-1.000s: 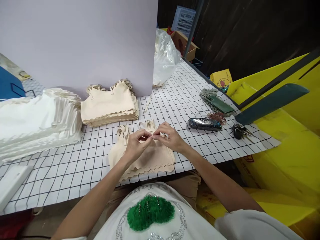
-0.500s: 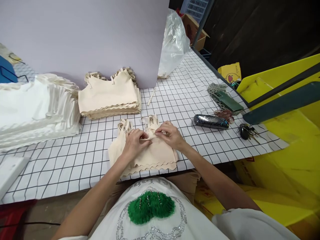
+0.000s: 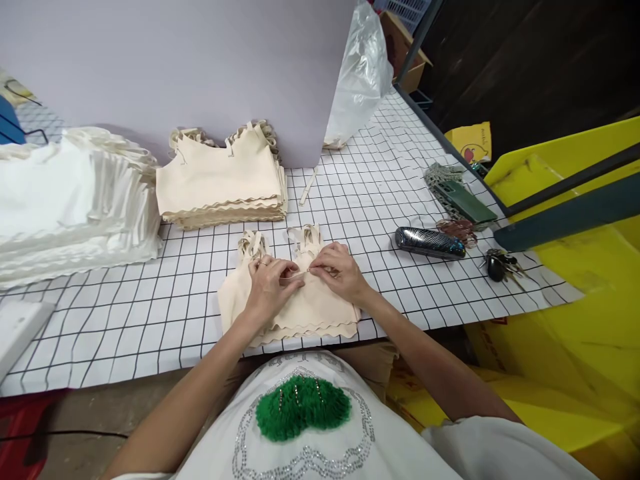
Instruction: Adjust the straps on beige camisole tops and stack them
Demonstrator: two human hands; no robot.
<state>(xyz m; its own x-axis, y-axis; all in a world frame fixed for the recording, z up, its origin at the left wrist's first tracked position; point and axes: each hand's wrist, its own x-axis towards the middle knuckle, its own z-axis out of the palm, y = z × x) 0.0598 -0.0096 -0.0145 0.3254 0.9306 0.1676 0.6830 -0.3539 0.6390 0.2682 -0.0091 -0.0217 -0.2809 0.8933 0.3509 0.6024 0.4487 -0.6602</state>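
A small pile of beige strappy tops (image 3: 313,307) with wavy hems lies flat at the table's front edge. Over its neckline, my left hand (image 3: 273,283) is closed in a pinch, a ring on one finger. Close by on the right, my right hand (image 3: 340,270) pinches too, thumb against fingertips. A thin pale strand (image 3: 301,273) runs between the two pinches; whether it is a thread or an edge of the cloth is too fine to tell. Behind the hands, the straps (image 3: 310,237) stick up in loops.
Behind stands a stack of beige tops (image 3: 220,177), with a taller white garment stack (image 3: 50,193) to its left. On the right lie a dark patterned case (image 3: 430,243), keys (image 3: 503,265) and a green phone (image 3: 467,202). A grey-white panel (image 3: 200,67) rises behind.
The camera view has shifted slightly, so the table things appear a little to the right and higher. Both hands stay pinched at the same spot on the top; the strand between them shows more clearly.
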